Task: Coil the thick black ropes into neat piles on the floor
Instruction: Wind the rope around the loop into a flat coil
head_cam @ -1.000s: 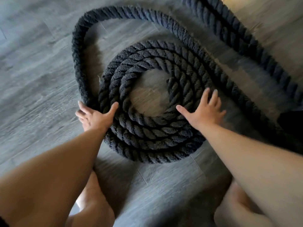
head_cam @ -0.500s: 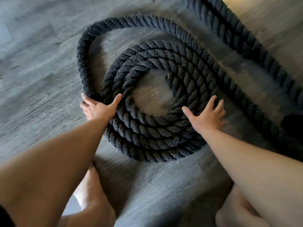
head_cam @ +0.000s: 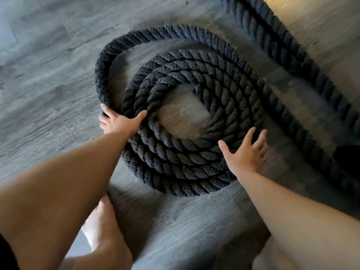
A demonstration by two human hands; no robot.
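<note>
A thick black rope lies wound into a flat coil (head_cam: 181, 160) of several turns on the grey wood floor. A loose outer loop (head_cam: 109, 55) of the same rope curves round the coil's left and far side with a gap to it. My left hand (head_cam: 118, 121) rests on the coil's left edge, thumb across the turns, fingers against the loose loop. My right hand (head_cam: 247, 152) lies flat with spread fingers on the coil's right side. The rope's tail (head_cam: 303, 131) runs off to the right.
A second length of black rope (head_cam: 282, 41) lies diagonally across the upper right. A dark object (head_cam: 348, 154) sits at the right edge. My bare foot (head_cam: 101, 230) and knees are at the bottom of the view, close to the coil.
The loose outer loop has drawn in closer to the coil. Both hands have stayed on the coil's edges, shifting slightly with it.
</note>
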